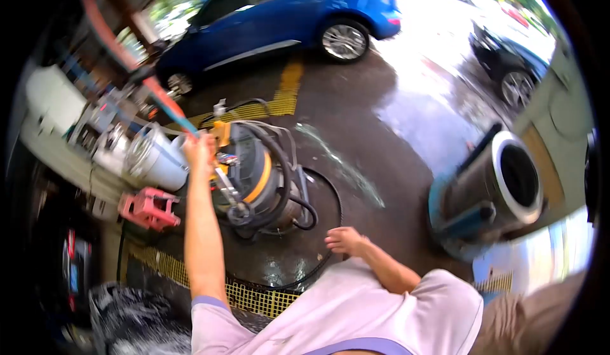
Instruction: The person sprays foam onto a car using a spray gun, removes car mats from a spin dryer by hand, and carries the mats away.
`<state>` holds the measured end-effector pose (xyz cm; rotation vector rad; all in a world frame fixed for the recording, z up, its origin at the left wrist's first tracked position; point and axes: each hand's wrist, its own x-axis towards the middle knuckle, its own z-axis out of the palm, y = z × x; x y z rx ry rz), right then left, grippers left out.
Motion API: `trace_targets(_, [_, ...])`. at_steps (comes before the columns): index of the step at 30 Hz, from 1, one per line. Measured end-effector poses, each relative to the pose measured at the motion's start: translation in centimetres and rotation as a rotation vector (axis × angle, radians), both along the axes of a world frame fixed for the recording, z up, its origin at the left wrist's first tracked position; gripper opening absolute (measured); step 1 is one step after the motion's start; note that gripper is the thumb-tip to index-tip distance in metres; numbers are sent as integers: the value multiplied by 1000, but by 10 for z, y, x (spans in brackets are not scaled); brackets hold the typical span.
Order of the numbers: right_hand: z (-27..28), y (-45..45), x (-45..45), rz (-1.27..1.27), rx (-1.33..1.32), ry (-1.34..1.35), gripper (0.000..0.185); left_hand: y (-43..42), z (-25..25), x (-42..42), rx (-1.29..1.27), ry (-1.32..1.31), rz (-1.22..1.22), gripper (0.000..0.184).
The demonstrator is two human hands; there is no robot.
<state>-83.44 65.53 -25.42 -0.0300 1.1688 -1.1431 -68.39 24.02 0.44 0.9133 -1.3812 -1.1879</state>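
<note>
My left hand [201,151] reaches out ahead with its fingers wrapped round the lower end of a long red-and-blue pole [166,104]. The pole slants up to the upper left, with a black joint partway along; its far end is out of clear sight. Just right of that hand stands a black vacuum cleaner [257,174] with a yellow band and a hose. My right hand [345,240] hangs in front of my body, fingers loosely curled, with nothing visible in them. A thin black hose [337,196] runs along the floor near it.
White buckets [159,158] and a pink stool [150,208] stand at the left. A blue car [273,18] is parked ahead, a dark car [515,69] far right. A steel drum [470,193] on a blue base stands at right. Yellow grating [260,298] crosses the wet floor.
</note>
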Motion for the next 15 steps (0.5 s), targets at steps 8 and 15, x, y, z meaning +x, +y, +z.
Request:
trace_targets(8, [-50,164,-77,-802,381,416,16,-160,121,40,-136,-197,48,39])
trace_targets(15, [-79,201,-108,-702,650,649,43,-249,260,19,-234,-74,76,33])
